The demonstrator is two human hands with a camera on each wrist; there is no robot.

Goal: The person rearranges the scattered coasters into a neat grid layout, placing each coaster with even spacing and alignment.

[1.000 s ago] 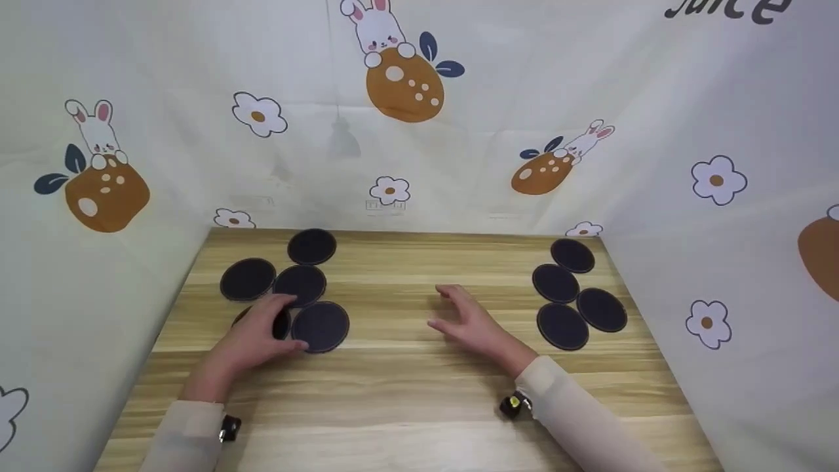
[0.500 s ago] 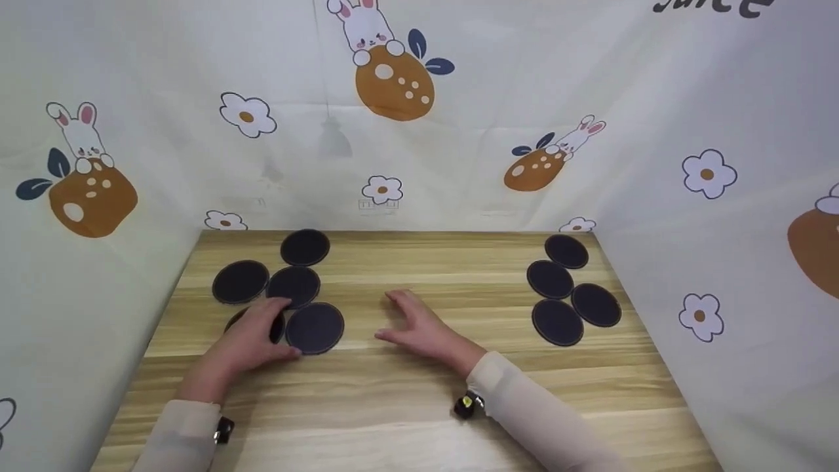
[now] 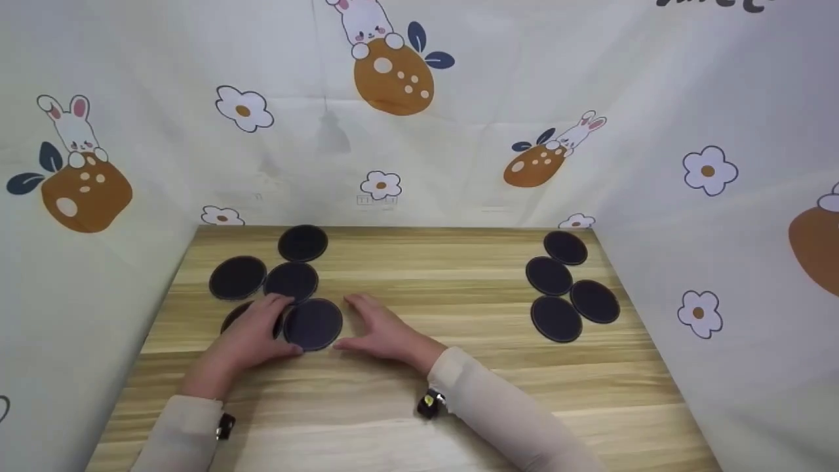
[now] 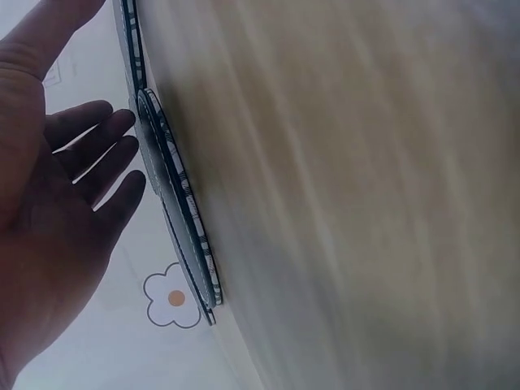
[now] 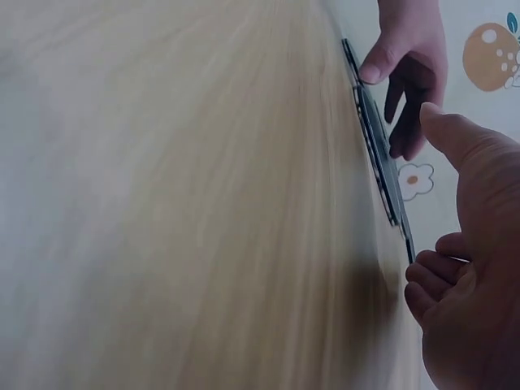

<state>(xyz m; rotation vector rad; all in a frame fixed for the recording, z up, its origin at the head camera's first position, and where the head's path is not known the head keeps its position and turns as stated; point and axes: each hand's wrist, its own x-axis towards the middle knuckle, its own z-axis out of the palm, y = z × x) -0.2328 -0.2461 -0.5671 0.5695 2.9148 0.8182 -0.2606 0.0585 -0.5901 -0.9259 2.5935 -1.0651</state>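
Observation:
On the left of the wooden table lie several round black coasters with stitched rims, edge to edge. My left hand [image 3: 252, 337] arches over the lower-left coaster [image 3: 231, 316] and hides much of it. Its thumb and fingertips are right at the left edge of the nearest coaster [image 3: 314, 324]. In the left wrist view, the fingers of that hand [image 4: 57, 187] spread loosely above the coasters [image 4: 183, 203]. My right hand [image 3: 387, 333] is just right of the nearest coaster, thumb and fingers parted and nothing between them. The right wrist view shows this hand [image 5: 479, 244] facing the left one.
Toward the table's right edge lies a second group of black coasters [image 3: 549, 275], also close together. Bare wooden tabletop [image 3: 446, 262] stretches between the groups. White cloth walls [image 3: 452, 164] printed with rabbits, oranges and flowers enclose the table's back and sides.
My right hand has moved left across the table to the right side of the nearest left-group coaster. My left hand has stayed nearly in place, and the coasters have not moved.

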